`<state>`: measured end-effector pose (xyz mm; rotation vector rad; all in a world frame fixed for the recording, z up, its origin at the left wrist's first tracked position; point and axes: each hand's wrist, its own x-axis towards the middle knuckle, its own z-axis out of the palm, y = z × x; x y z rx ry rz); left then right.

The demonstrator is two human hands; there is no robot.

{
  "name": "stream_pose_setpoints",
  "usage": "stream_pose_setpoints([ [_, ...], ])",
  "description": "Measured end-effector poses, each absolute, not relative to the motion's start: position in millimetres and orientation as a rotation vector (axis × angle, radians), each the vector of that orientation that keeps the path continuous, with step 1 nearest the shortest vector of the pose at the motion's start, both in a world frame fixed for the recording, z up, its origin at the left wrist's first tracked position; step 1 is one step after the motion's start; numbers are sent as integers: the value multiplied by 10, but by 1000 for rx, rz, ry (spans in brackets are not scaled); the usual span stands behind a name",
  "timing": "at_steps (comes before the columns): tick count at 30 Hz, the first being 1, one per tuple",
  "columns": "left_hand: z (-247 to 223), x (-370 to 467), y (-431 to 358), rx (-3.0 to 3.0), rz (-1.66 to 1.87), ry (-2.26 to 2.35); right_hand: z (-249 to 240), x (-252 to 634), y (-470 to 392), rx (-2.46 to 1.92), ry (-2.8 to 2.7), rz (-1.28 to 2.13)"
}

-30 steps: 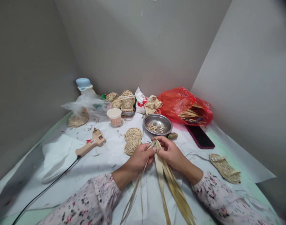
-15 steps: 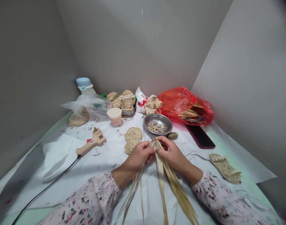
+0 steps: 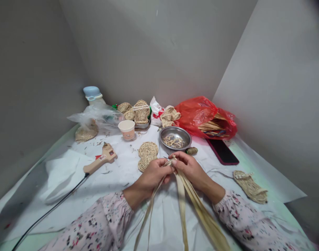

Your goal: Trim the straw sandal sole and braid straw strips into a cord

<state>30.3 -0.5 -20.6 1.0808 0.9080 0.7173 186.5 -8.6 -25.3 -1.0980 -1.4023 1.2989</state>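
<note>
Straw-coloured fibre strips [image 3: 203,209] are pinched at their gathered top by the fingertips of both left hand [image 3: 157,174] and right hand [image 3: 190,171], loose ends trailing toward the near edge of the table [image 3: 35,240]. They look light, limp and dry, probably prone to splitting lengthwise; the bunched top seems the surest hold.

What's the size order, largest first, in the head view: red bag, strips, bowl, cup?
1. Red bag and strips: unsure; the strips reach farther but are narrow, nearer the camera and meet the bottom edge.
2. Bowl
3. Cup
</note>
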Motion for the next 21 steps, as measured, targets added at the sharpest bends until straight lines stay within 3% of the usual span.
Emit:
stream_pose_setpoints([
  [21, -192, 258, -30, 1057, 576, 617, -279, 1917, 3, -1123, -1063, 1138],
])
